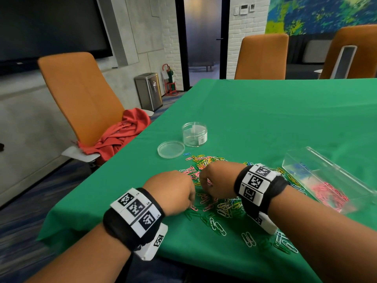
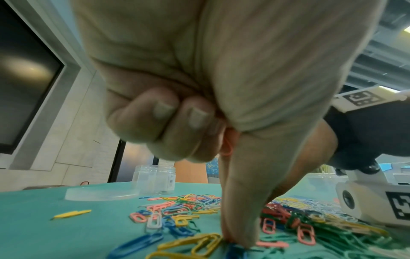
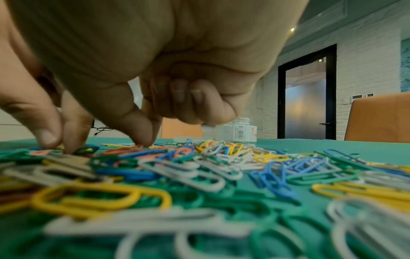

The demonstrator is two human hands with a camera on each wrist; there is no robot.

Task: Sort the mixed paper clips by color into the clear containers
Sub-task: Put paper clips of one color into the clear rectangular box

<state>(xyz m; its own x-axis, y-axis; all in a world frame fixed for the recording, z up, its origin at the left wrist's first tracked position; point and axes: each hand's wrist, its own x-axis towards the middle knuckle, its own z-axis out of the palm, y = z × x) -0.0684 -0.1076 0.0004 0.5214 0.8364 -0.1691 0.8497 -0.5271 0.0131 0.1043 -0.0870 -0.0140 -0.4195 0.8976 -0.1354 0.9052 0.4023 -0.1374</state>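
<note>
Fingers (image 2: 224, 145) seemingly hold one pink clip (image 2: 228, 143); two containers (image 1: 194, 134).

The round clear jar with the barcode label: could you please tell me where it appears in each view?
Head: round clear jar above centre, beyond the paper clip pile.
Left wrist: lower centre-left, behind its flat lid.
Right wrist: centre-right, partly behind the fingers.
Shared landmark: the lid beside it.

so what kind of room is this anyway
Most likely an office meeting room: a large dark wall screen, orange high-backed chairs around a table under a green cloth, and a glass door.
</note>
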